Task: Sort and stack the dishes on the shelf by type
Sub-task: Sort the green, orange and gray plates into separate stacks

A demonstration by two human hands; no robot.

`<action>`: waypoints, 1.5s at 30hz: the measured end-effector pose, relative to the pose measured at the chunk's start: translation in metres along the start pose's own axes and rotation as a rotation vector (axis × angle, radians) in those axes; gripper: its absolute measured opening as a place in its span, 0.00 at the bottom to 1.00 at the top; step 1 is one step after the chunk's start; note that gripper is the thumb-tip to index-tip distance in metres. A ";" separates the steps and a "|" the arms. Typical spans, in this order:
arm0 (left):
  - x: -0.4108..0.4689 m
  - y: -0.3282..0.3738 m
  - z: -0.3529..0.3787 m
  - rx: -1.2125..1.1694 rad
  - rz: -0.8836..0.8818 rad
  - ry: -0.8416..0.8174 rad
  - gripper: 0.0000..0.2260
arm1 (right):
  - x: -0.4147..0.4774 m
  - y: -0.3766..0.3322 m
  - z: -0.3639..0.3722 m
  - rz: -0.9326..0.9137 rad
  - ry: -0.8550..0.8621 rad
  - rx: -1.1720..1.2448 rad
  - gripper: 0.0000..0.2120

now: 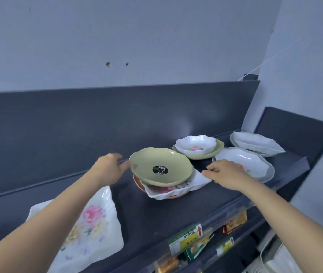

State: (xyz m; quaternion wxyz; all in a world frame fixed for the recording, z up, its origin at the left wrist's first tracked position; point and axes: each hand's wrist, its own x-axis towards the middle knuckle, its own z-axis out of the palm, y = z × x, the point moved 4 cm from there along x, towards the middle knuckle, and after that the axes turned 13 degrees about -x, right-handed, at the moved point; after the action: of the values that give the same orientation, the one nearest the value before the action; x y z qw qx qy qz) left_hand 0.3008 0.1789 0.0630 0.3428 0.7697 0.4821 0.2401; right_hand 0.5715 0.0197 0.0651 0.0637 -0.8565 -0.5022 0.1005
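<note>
A pale green bowl (162,164) with a black sticker tops a mixed pile on the dark shelf (152,211), above a white square flowered dish (200,180) and an orange bowl (137,183). My left hand (110,166) touches the green bowl's left rim, fingers curled. My right hand (225,172) pinches the white dish's right corner. Behind, a white flowered bowl (196,144) sits in a green plate (216,152).
A white oval dish on a grey plate (255,164) lies under my right hand's far side. Another white dish pair (257,142) is at the far right. A large square flowered plate (89,229) lies near left, under my forearm. Price labels (188,237) hang on the shelf front.
</note>
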 end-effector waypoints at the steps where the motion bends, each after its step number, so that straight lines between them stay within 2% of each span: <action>1: 0.009 -0.003 0.003 -0.091 -0.050 -0.048 0.18 | 0.004 -0.002 0.001 0.003 -0.036 0.004 0.18; 4: 0.029 -0.008 0.015 -0.245 -0.162 -0.171 0.18 | 0.012 -0.008 0.004 0.010 -0.161 0.050 0.21; 8: 0.040 -0.006 0.028 -0.314 -0.219 -0.267 0.08 | 0.020 -0.012 0.007 0.037 -0.231 0.124 0.09; 10: 0.045 -0.007 0.031 -0.400 -0.243 -0.278 0.07 | 0.022 -0.013 0.010 0.046 -0.242 0.157 0.05; 16: 0.059 -0.007 0.015 -0.588 -0.169 -0.152 0.10 | 0.024 -0.010 0.017 0.099 -0.193 0.410 0.07; 21: 0.062 0.003 -0.014 -0.802 -0.088 -0.039 0.09 | 0.020 -0.007 0.009 0.088 -0.077 0.461 0.08; 25: 0.053 0.010 -0.025 -0.789 -0.054 0.025 0.09 | 0.016 0.008 -0.016 0.104 0.091 0.496 0.06; 34: 0.029 0.013 -0.013 -0.730 -0.108 0.125 0.11 | 0.001 0.068 -0.071 0.242 0.513 0.478 0.07; 41: 0.018 0.013 0.017 -0.568 -0.176 0.137 0.09 | -0.011 0.104 -0.090 0.296 0.617 0.570 0.08; 45: 0.011 0.008 0.042 -0.428 -0.198 0.117 0.07 | -0.015 0.111 -0.093 0.287 0.601 0.611 0.06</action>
State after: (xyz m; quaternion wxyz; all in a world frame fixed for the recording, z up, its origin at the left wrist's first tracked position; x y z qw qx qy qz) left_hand 0.3397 0.1744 0.0421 0.4914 0.6133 0.5125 0.3459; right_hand 0.6803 -0.0487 0.1334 0.4418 -0.8507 -0.2849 -0.0011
